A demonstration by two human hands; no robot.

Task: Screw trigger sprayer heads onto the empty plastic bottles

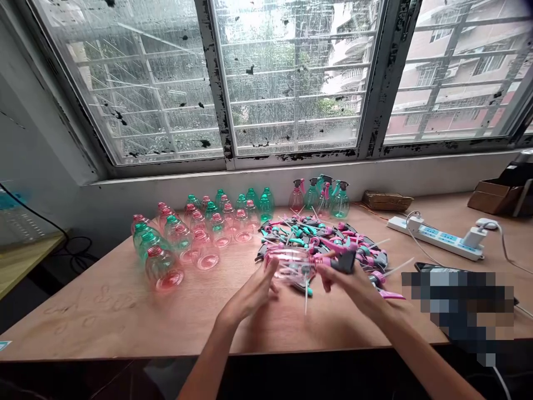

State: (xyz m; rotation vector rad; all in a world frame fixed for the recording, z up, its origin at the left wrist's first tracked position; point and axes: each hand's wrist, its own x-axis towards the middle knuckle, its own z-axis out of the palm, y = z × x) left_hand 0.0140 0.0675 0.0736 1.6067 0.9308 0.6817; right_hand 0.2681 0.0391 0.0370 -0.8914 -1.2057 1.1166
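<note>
A clear pink spray bottle [291,264] is held on its side above the table. My left hand [254,291] is closed around its base end, the thumb along the near side. At the neck end, my right hand [343,283] grips the collar of a pink and black spray head [343,261] that meets the bottle. Whether it is fully screwed on I cannot tell. Just behind both hands lies a heap of loose spray heads [300,233] in pink, teal and grey, with thin white dip tubes sticking out.
Several open pink and green bottles [206,250] stand in rows at the left. Bottles with spray heads [340,200] stand by the wall. A brown tray [387,200], a white power strip [437,239] and a partly blurred phone [453,268] lie to the right on the wooden table [166,328].
</note>
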